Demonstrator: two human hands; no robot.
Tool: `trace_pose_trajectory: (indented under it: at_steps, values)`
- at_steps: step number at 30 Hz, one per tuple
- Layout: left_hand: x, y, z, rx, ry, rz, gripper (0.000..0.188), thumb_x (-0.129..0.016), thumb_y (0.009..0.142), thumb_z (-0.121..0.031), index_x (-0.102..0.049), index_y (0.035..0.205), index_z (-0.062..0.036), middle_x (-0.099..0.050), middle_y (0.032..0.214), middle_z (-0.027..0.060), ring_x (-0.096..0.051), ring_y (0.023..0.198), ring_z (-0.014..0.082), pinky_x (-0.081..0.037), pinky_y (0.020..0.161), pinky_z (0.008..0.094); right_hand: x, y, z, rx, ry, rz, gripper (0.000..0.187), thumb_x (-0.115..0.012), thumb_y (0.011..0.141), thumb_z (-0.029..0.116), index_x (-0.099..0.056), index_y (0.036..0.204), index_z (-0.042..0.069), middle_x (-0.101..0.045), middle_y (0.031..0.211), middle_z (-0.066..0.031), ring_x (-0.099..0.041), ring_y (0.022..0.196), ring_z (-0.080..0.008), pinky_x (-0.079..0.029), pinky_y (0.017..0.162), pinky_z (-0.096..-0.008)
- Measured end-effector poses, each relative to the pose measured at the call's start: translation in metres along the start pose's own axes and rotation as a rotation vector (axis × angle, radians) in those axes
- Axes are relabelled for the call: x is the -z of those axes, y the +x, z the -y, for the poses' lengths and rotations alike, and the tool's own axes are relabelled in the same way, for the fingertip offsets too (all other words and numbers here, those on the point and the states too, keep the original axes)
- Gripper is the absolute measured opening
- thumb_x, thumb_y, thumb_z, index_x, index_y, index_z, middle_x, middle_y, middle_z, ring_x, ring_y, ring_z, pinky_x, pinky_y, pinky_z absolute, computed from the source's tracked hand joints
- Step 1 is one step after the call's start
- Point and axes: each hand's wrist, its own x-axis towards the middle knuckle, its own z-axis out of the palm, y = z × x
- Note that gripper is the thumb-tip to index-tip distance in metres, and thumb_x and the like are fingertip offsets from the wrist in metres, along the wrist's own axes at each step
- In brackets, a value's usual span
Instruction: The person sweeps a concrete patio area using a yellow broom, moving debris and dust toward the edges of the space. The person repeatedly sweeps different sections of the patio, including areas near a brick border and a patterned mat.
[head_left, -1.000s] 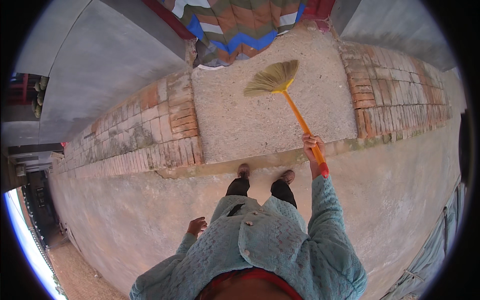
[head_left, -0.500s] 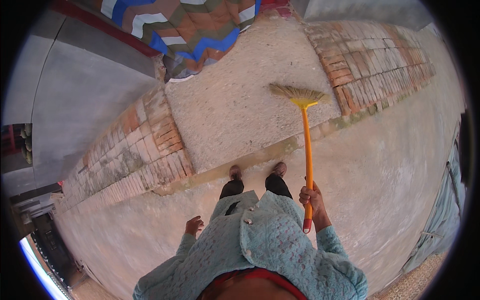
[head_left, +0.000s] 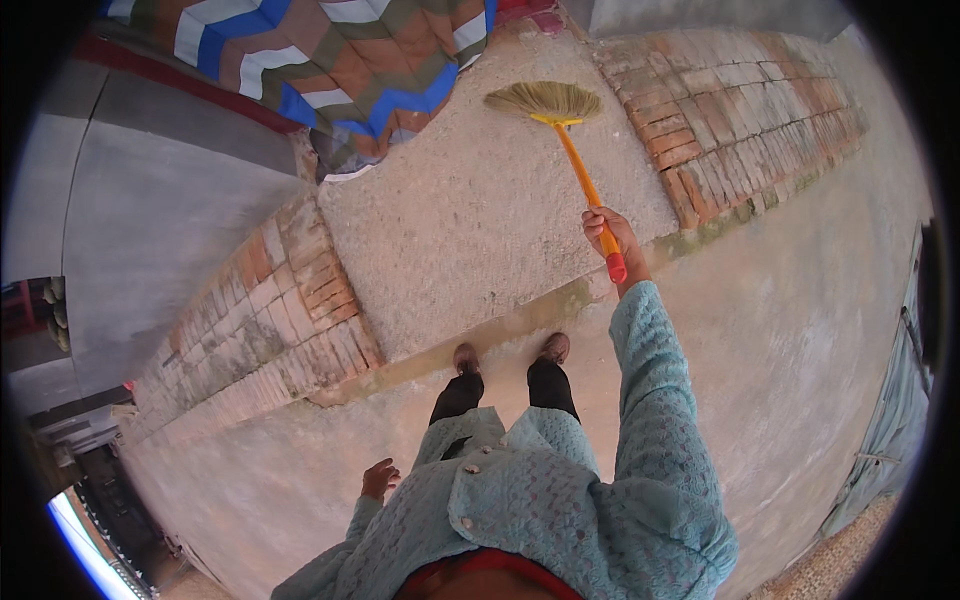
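My right hand (head_left: pixel 612 230), arm stretched forward, is wrapped round the orange handle of a broom (head_left: pixel 579 170) close to its red end cap. The broom's fanned straw bristles (head_left: pixel 547 99), joined by a yellow collar, are over the far part of the rough concrete ramp (head_left: pixel 450 220); whether they touch it I cannot tell. My left hand (head_left: pixel 379 478) hangs low beside my pale blue knitted cardigan, fingers loosely bent and apart, with nothing in it.
Brick edging flanks the ramp, on the left (head_left: pixel 290 290) and the right (head_left: pixel 740 110). A zigzag-patterned curtain (head_left: pixel 340 60) hangs at the far left of the ramp. My shoes (head_left: pixel 510 352) stand at the ramp's lower edge. Blue-grey sheeting (head_left: pixel 890 400) lies at the far right.
My right arm has reached forward, carrying the broom farther up the ramp and slightly left. The handle now tilts more. My left hand has dropped a little lower in view.
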Motion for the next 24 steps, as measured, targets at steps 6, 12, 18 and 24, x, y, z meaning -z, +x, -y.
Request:
trace_pose_trajectory:
  at_steps: [6,12,18,24]
  values:
    - [-0.001,0.024,-0.003,0.069,-0.046,0.079,0.036,-0.054,0.074,-0.016,-0.053,0.108,-0.0041,-0.061,0.075,0.0064,-0.057,0.065,0.0130,-0.044,0.056,0.0265,0.090,-0.120,-0.048,0.136,0.258,0.011,0.010,-0.046,0.080,0.002,-0.039,0.086,0.003,-0.042,0.066,-0.0046,-0.041,0.048,-0.0065,-0.037,0.039,-0.0163]
    - [0.019,0.066,-0.039,-0.009,0.048,0.117,0.038,-0.053,0.073,-0.018,-0.052,0.109,-0.0047,-0.061,0.080,0.0069,-0.059,0.068,0.0151,-0.045,0.055,0.0290,0.110,-0.251,-0.129,0.210,0.349,-0.165,0.012,-0.044,0.079,-0.001,-0.036,0.085,0.006,-0.039,0.063,-0.0029,-0.039,0.046,-0.0057,-0.036,0.038,-0.0155]
    - [0.059,0.148,-0.089,-0.199,0.044,0.056,0.037,-0.053,0.074,-0.018,-0.054,0.109,-0.0053,-0.061,0.084,0.0065,-0.059,0.070,0.0138,-0.043,0.053,0.0268,0.037,-0.331,-0.215,0.333,0.132,-0.315,0.029,-0.041,0.076,-0.005,-0.038,0.102,0.007,-0.036,0.061,-0.0005,-0.036,0.044,-0.0045,-0.034,0.036,-0.0156]
    - [0.085,0.162,-0.065,-0.218,-0.061,0.029,0.037,-0.053,0.074,-0.016,-0.053,0.109,-0.0053,-0.060,0.080,0.0053,-0.057,0.067,0.0125,-0.043,0.053,0.0271,-0.031,-0.306,-0.259,0.316,-0.232,-0.281,0.046,-0.043,0.075,-0.005,-0.035,0.117,0.012,-0.035,0.061,0.0010,-0.034,0.045,-0.0037,-0.031,0.036,-0.0144]
